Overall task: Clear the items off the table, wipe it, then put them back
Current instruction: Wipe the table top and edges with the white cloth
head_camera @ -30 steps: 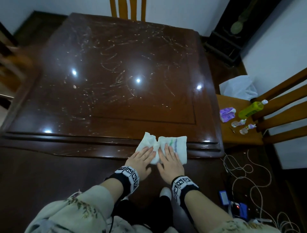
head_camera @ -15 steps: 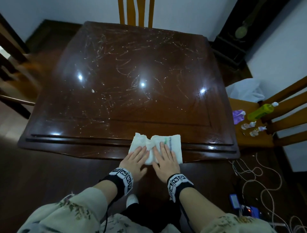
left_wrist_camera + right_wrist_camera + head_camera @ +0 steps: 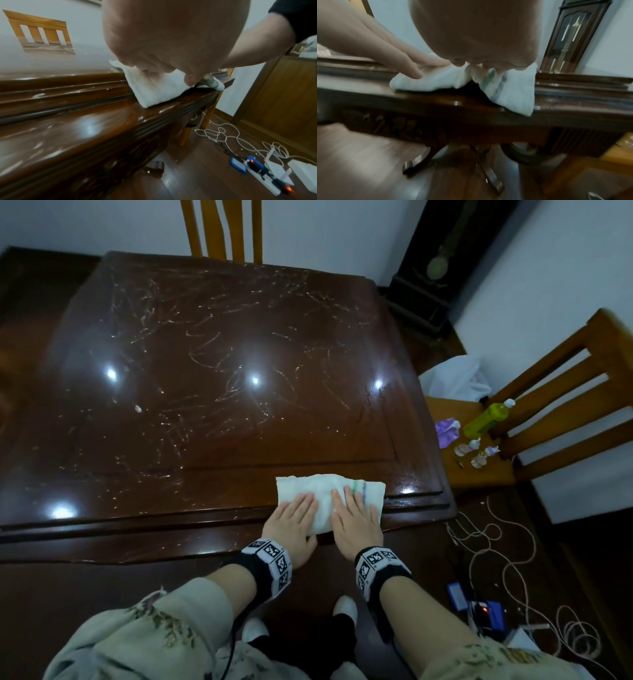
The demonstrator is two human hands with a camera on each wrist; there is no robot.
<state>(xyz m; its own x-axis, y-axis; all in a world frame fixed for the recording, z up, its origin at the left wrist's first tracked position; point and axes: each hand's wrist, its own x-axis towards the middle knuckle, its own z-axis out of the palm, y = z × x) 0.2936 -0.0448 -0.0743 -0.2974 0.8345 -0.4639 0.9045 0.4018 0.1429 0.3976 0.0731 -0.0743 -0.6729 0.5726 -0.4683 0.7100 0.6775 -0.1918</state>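
A white cloth with a green and a blue stripe lies on the near edge of the dark glossy wooden table, toward its right corner. My left hand lies flat on the cloth's left half, fingers straight. Beside it, my right hand lies flat on the right half. In the left wrist view the cloth drapes over the stepped table rim. The right wrist view shows the cloth under both palms. The cleared items sit on a chair seat: a green bottle, a purple packet and small bottles.
A wooden chair stands right of the table, with a white plastic bag on its seat. Another chair back rises behind the table. White cables and a power strip lie on the floor at right. A tall clock stands in the corner.
Both hands have slid the cloth to the right along the near table edge, closer to the right corner. The cloth now lies flatter.
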